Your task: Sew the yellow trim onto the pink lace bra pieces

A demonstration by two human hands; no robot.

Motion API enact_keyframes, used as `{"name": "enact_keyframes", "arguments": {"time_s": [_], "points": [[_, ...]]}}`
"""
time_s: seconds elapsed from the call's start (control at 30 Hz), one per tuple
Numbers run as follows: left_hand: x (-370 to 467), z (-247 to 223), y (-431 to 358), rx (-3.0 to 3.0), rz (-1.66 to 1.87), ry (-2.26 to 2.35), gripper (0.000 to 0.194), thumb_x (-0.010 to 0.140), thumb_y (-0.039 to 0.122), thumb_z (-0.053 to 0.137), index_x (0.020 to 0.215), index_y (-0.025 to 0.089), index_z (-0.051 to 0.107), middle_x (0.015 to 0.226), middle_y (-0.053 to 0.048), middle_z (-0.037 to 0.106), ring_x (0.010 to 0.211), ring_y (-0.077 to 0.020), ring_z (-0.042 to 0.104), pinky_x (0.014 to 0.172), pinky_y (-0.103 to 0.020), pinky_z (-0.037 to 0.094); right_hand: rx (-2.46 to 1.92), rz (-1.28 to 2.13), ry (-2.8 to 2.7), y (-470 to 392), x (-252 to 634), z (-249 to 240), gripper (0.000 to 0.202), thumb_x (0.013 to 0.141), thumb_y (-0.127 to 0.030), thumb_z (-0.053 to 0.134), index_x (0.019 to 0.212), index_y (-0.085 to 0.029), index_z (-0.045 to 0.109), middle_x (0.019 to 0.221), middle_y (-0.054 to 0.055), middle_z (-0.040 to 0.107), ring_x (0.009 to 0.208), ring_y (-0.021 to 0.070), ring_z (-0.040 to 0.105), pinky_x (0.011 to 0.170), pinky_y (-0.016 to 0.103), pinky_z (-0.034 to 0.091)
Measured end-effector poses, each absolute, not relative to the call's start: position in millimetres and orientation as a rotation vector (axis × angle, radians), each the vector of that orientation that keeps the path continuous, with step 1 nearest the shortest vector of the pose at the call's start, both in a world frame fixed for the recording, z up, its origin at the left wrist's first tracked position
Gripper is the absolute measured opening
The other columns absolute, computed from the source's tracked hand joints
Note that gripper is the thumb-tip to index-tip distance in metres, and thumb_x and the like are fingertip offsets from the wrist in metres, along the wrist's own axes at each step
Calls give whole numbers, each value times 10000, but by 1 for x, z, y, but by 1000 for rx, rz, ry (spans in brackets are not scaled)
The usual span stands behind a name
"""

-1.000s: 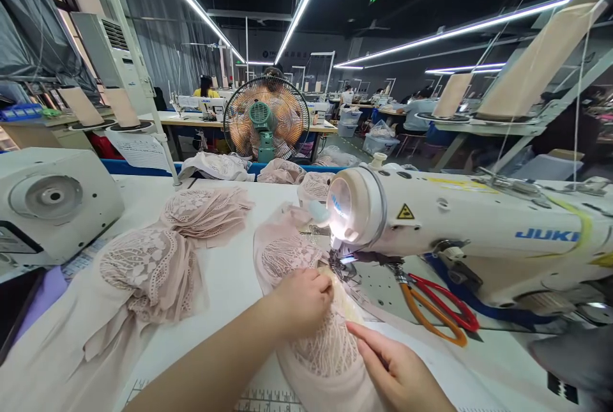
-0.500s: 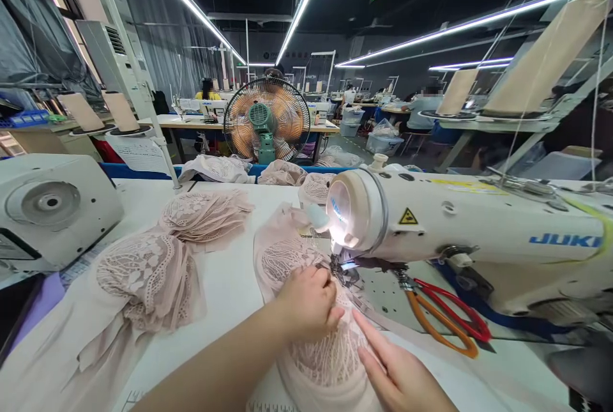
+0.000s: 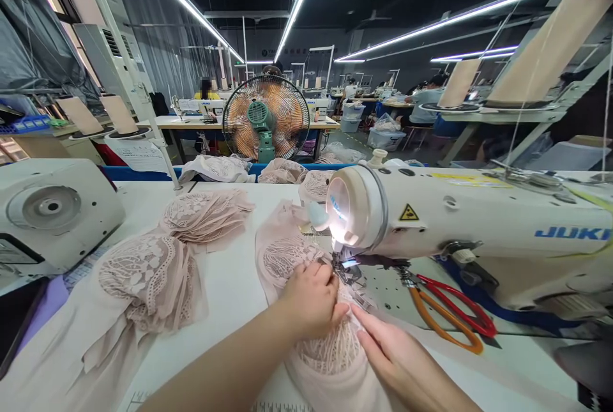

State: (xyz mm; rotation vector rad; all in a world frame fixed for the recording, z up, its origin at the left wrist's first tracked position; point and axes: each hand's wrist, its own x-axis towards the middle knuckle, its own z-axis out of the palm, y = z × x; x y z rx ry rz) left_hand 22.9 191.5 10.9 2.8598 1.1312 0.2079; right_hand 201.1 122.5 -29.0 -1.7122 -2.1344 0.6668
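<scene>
Head view: a left hand (image 3: 311, 300) is pressing curled fingers on a pink lace piece (image 3: 330, 351) lying beneath both hands, just before the sewing machine (image 3: 460, 227) needle; the right hand (image 3: 397, 354) is resting flat, fingers extended, beside it.

Left hand (image 3: 311, 300) presses pink lace piece (image 3: 330, 351) flat beside the needle of the white sewing machine (image 3: 460, 227); right hand (image 3: 402, 361) lies on it too. Red-and-orange scissors (image 3: 447, 313) rest on the desk (image 3: 230, 284). Lace stacks (image 3: 148, 278) left.
</scene>
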Motion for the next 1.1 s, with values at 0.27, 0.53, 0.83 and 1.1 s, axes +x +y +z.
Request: {"name": "enact_keyframes", "arguments": {"time_s": [0.27, 0.53, 0.83, 1.1], "points": [[23, 12, 192, 2856, 228, 1156, 414, 894, 472, 395, 1073, 155, 592, 1018, -74, 582, 954, -243, 505, 845, -418, 421, -1817, 728, -2128, 127, 197, -17, 548, 890, -297, 225, 1347, -107, 461, 1162, 144, 643, 1060, 274, 608, 820, 339, 510], [20, 15, 196, 2840, 257, 1177, 457, 887, 485, 405, 1148, 147, 569, 1069, -83, 605, 1003, -255, 508, 893, -424, 403, -1904, 709, -2186, 135, 191, -4, 582, 867, -258, 203, 1377, -63, 404, 1153, 173, 638, 1039, 307, 610, 776, 369, 508], [16, 19, 193, 2859, 207, 1119, 362, 820, 507, 490, 987, 211, 615, 1043, -61, 620, 939, -266, 552, 831, -429, 432, -1986, 720, -2139, 137, 183, 7, 565, 870, -241, 246, 1403, -109, 378, 1099, 119, 672, 950, 290, 642, 769, 364, 503], [7, 31, 184, 2733, 80, 1158, 733, 767, 703, 423, 1264, 175, 529, 1366, -163, 458, 1256, -374, 377, 1057, -617, 179, -2021, 696, -2168, 129, 194, 12, 546, 904, -342, 235, 1378, -150, 427, 1097, 141, 667, 1028, 312, 605, 817, 405, 481]]}}
